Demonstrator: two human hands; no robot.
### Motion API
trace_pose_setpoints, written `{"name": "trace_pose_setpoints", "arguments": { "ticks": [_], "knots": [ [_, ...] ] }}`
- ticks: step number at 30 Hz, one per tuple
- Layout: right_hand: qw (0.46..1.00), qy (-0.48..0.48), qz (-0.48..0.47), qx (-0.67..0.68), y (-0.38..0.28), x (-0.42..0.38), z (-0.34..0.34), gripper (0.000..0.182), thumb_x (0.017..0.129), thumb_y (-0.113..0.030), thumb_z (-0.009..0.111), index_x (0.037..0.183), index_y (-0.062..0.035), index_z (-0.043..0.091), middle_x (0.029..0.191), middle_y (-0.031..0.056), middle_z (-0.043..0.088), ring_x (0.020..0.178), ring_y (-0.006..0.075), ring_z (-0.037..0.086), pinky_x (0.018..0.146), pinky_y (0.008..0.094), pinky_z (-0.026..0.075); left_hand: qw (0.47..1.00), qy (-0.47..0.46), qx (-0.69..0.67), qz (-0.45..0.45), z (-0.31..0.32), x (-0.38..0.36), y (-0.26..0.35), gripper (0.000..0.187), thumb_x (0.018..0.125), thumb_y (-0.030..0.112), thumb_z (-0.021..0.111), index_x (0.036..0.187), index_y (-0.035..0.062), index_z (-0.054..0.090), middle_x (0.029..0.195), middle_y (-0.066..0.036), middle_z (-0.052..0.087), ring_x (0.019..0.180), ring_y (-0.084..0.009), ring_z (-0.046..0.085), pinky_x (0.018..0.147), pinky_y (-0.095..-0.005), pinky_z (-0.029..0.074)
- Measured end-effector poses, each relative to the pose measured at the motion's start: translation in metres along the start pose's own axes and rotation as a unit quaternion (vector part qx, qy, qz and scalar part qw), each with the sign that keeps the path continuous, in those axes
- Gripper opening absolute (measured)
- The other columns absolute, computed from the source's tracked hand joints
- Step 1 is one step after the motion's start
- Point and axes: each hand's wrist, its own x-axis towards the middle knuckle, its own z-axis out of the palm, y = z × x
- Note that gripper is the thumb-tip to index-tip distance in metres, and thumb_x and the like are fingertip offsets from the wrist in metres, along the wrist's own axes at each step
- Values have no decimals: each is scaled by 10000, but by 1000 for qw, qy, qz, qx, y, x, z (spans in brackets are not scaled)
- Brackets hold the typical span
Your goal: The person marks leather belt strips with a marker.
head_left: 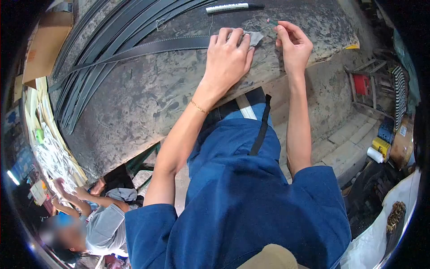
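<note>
On the worktop [130, 98], the dark strap [179, 43] runs under the left hand [228, 51], which presses down; I cannot tell if it grips. The right hand [295, 47] pinches 1 slim green piece [272, 22]. The strap looks light, bendy lengthwise; best held by its 2 edges near the end.

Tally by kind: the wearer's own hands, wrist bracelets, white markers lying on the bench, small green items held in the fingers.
Left hand and right hand: 2
Bracelet: 1
White marker: 1
Small green item: 1
Total: 5
</note>
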Motion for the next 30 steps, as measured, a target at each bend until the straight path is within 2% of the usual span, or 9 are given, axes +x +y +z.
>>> {"name": "trace_pose_setpoints", "arguments": {
  "ticks": [4,7,9,10,20,23,24,26,30],
  "knots": [
    [1000,-8,-12,-16,3,-3,1,147,918,-80,730,1039,3,737,884,26,717,712,68,631,614,219,503,999,-26,23,15,-9,1,-5,256,854,241,716,1036,61,723,1124,-76,644,1056,-262,573,806,-395,478],
    [995,33,-83,-52,2,-8,9,125,883,-11,741,1007,-4,742,911,40,726,756,92,660,654,233,531,998,-34,39,28,-7,3,-7,264,851,256,723,1043,75,723,1100,-62,640,1044,-258,574,796,-392,478],
    [957,34,-253,-137,-2,-10,13,142,843,50,748,972,-8,746,931,60,734,795,116,678,694,247,548,998,-35,40,32,-5,2,-7,276,847,262,728,1053,79,722,1076,-55,635,1037,-255,574,798,-395,477],
    [956,35,-258,-138,-4,-11,14,142,843,50,748,972,-8,746,931,60,734,795,116,678,694,247,548,998,-29,40,35,-4,1,-8,276,847,262,728,1053,79,722,1076,-55,635,1037,-255,574,798,-395,477],
    [958,64,-211,-185,-15,-23,-18,126,856,6,760,982,4,751,942,74,748,778,124,687,704,256,551,997,-28,50,47,-7,1,-7,253,840,246,732,1016,66,710,1045,-61,624,1030,-256,573,787,-395,480],
    [983,101,-71,-134,-16,-25,-46,116,924,-40,720,1020,23,732,952,80,747,780,117,685,719,254,555,996,-38,59,62,-8,4,-8,238,842,247,730,990,61,710,1028,-65,618,1016,-259,571,776,-391,487],
    [982,105,-76,-138,-17,-23,-57,116,924,-40,720,1020,23,732,952,80,747,780,117,685,719,254,555,995,-48,62,63,-8,4,-9,230,844,247,727,975,59,710,1021,-68,616,1008,-261,570,771,-390,491],
    [996,82,29,-22,-17,-19,-83,146,957,-41,681,1065,57,681,954,114,741,780,131,690,720,255,567,995,-50,51,67,-9,5,-9,221,849,251,723,954,57,711,1016,-72,613,998,-264,569,762,-389,496],
    [992,88,86,40,-1,-19,-120,194,968,-46,668,1133,49,631,973,127,727,795,141,688,739,248,568,996,-57,49,52,-10,3,-8,204,852,250,720,940,66,710,1027,-68,613,997,-268,568,774,-394,489]
  ]
}}
